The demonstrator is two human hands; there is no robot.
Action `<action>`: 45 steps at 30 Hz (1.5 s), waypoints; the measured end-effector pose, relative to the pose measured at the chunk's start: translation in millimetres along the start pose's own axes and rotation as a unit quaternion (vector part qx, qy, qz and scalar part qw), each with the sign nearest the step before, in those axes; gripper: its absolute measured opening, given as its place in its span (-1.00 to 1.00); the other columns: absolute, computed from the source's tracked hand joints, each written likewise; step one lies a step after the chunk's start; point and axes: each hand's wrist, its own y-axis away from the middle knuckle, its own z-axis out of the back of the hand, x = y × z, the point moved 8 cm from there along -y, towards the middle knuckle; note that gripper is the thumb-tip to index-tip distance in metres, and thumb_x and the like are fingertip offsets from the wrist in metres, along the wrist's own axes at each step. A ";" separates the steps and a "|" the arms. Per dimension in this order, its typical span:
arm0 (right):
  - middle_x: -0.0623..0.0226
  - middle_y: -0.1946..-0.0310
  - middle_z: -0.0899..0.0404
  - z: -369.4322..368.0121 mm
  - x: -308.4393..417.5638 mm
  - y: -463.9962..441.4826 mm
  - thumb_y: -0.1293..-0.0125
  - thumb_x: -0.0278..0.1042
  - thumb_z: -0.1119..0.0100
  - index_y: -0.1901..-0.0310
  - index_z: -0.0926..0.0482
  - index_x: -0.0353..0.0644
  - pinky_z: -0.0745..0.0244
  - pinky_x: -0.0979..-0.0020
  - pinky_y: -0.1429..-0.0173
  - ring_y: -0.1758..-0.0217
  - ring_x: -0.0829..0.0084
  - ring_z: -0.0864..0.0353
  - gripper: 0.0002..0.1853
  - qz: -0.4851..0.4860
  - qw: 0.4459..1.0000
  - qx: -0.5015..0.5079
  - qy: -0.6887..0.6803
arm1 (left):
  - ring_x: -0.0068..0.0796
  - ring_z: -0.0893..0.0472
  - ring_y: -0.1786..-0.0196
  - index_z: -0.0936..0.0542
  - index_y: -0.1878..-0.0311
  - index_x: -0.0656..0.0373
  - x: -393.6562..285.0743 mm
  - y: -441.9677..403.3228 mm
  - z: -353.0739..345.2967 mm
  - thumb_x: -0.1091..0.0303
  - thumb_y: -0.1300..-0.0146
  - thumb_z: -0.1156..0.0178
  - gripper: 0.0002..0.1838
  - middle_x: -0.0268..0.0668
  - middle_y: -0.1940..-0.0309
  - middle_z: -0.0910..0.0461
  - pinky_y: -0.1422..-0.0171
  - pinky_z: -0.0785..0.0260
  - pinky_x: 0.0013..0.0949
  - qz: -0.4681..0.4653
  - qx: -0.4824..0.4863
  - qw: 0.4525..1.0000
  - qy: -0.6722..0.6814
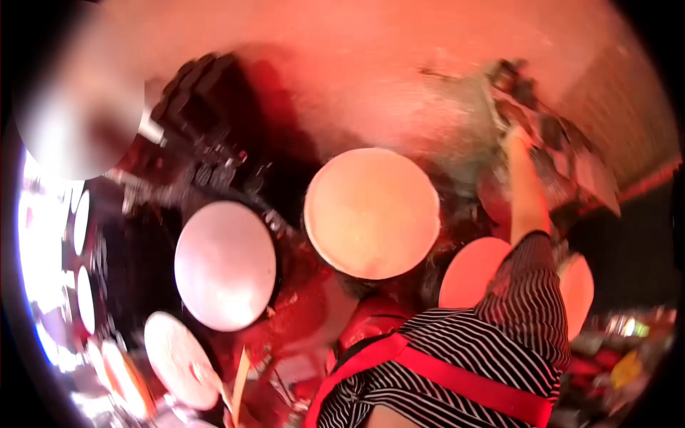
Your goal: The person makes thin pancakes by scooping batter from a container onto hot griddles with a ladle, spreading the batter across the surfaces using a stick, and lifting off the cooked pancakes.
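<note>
My right arm, in a black-and-white striped sleeve, stretches away to the upper right. At its end my right hand [518, 137] meets a jumbled bundle [542, 132] of dark and pale pieces. Blur hides my fingers, so I cannot tell whether they grip anything. My left hand is not in view; only a patch of bare skin shows at the bottom edge. Closest to my body is a large round cream-coloured top [372, 214]. A reddish round top [474, 274] lies partly behind my right sleeve.
A pale round top [225, 266] stands left of centre, with another [178, 360] lower down. Near it is a light wooden stick [241, 381]. Dark stacked objects [196, 96] stand at upper left. A blurred pale shape [78, 107] covers the far upper left.
</note>
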 end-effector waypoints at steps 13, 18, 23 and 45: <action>0.32 0.01 -0.52 -366.8 -300.9 362.7 -0.36 -0.29 0.12 -0.14 -0.39 -0.20 -0.41 0.36 -0.15 -0.07 0.39 -0.48 -0.64 -0.005 0.622 0.734 0.272 | -0.68 -0.24 0.67 -0.30 -0.06 0.47 -35.5 30.4 53.7 0.41 -0.42 0.14 -0.70 -0.15 0.29 -0.42 0.69 -0.20 -0.60 -0.259 0.062 0.959 0.094; 0.37 0.04 -0.51 -490.5 -433.2 668.6 -0.09 -0.62 0.10 -0.21 -0.36 -0.08 -0.37 0.50 -0.10 -0.04 0.48 -0.48 -0.43 0.067 0.393 0.814 0.422 | -0.70 -0.23 0.68 -0.33 -0.05 0.40 -76.3 53.8 113.6 0.43 -0.38 0.07 -0.73 -0.24 0.37 -0.42 0.73 -0.14 -0.63 -0.377 -0.006 0.922 0.082; 0.28 -0.29 -0.34 -444.3 -469.5 908.4 0.01 -0.62 0.00 -0.23 -0.44 0.14 -0.10 0.38 -0.44 -0.38 0.33 -0.26 -0.32 0.565 0.067 0.747 0.343 | -0.71 -0.20 0.69 -0.34 -0.02 0.34 -111.4 67.6 163.6 0.43 -0.38 0.05 -0.77 -0.30 0.39 -0.41 0.76 -0.06 -0.66 -0.469 -0.032 0.876 0.111; 0.00 -0.23 -0.27 -368.2 -468.9 599.5 -0.19 -0.45 0.09 -0.19 -0.26 -0.26 -0.24 -0.20 -0.26 -0.30 0.01 -0.26 -0.52 -0.079 0.306 0.604 0.732 | -0.66 -0.27 0.66 -0.24 -0.10 0.47 -121.8 71.6 168.8 0.41 -0.41 0.13 -0.68 -0.20 0.36 -0.32 0.73 -0.18 -0.59 -0.493 0.007 0.821 0.289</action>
